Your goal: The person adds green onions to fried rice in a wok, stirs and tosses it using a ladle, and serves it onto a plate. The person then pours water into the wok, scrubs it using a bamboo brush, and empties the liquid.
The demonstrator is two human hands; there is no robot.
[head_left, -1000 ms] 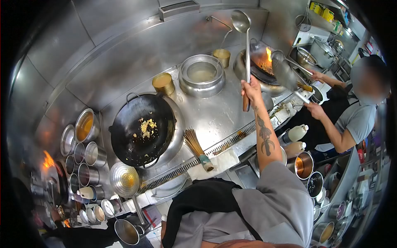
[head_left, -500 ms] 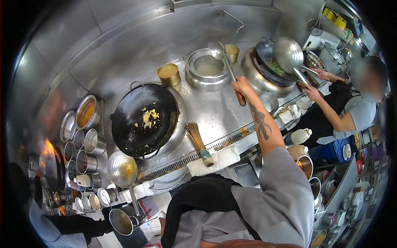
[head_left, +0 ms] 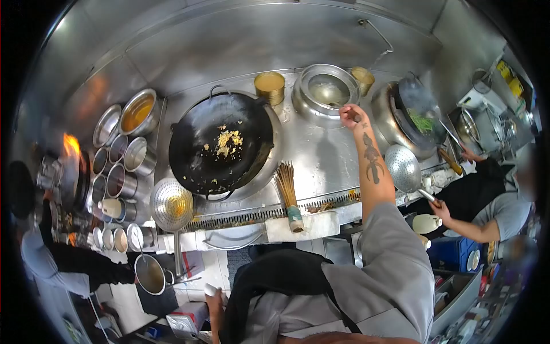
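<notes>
My right hand (head_left: 350, 116) is closed around the wooden handle of a ladle (head_left: 357, 118), over the near rim of a metal pot of water (head_left: 326, 67). The ladle's head dips into the pot and is mostly hidden. Low beside my body, my left hand (head_left: 215, 305) is closed on a small white thing that looks like a folded cloth (head_left: 211, 290). A black wok (head_left: 192, 135) sits on the burner to the left, with scrambled yellow egg bits (head_left: 229, 141) scattered in it. A bamboo wok brush (head_left: 290, 198) lies near the counter's front edge.
A perforated strainer (head_left: 171, 205) rests left of the wok, near several metal containers (head_left: 140, 156). Flame (head_left: 71, 145) rises at far left, by another person. At right, a co-worker holds a strainer (head_left: 403, 168) beside a wok of greens (head_left: 421, 121).
My right hand has lowered the ladle from above the counter into the water pot. The view has shifted left. The co-worker's strainer has come away from the wok of greens.
</notes>
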